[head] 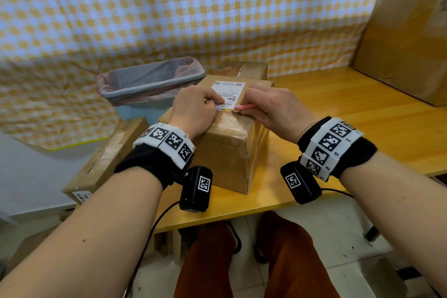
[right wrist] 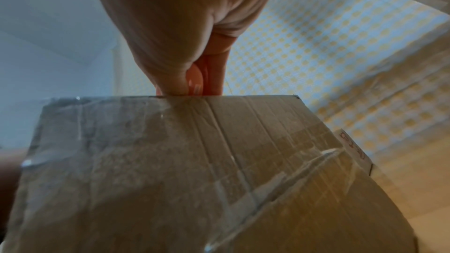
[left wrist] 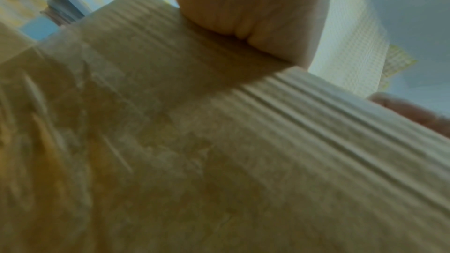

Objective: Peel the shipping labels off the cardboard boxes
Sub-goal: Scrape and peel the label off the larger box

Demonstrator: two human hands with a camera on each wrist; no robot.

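Note:
A brown taped cardboard box (head: 227, 147) stands on the table, with a white shipping label (head: 228, 89) on its top. My left hand (head: 217, 102) rests on the box top, its curled fingers pinching the label's near left edge. To its right, my right hand (head: 249, 105) grips a pink cutter (head: 244, 107) whose tip touches the label's near edge. The left wrist view shows only the heel of my left hand (left wrist: 243, 11) lying on the box (left wrist: 194, 141). In the right wrist view my right hand (right wrist: 199, 88) holds the pink cutter (right wrist: 197, 82) above the box (right wrist: 170, 161).
A bin (head: 150, 84) with a pink liner stands beyond the box on the left. A second small box (head: 242, 69) lies behind, a large box (head: 408, 38) at the far right, and a long box (head: 106, 159) off the wooden table's (head: 338, 109) left edge.

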